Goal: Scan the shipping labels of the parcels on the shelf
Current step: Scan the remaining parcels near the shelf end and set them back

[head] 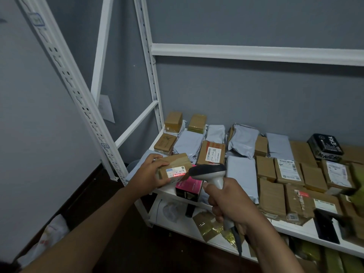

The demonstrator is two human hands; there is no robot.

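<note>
My left hand grips a small brown cardboard parcel at the left end of the white shelf, tilting it so its white shipping label faces up. A red scan line glows across that label. My right hand holds a grey and black barcode scanner by its handle, its head just right of the label and aimed at it. The scanner's cable hangs down below my right wrist.
Several brown boxes and grey poly mailers cover the shelf to the right, some with labels facing up. A pink and black box lies under the scanner. White rack uprights stand at left. Gold packets lie on the lower shelf.
</note>
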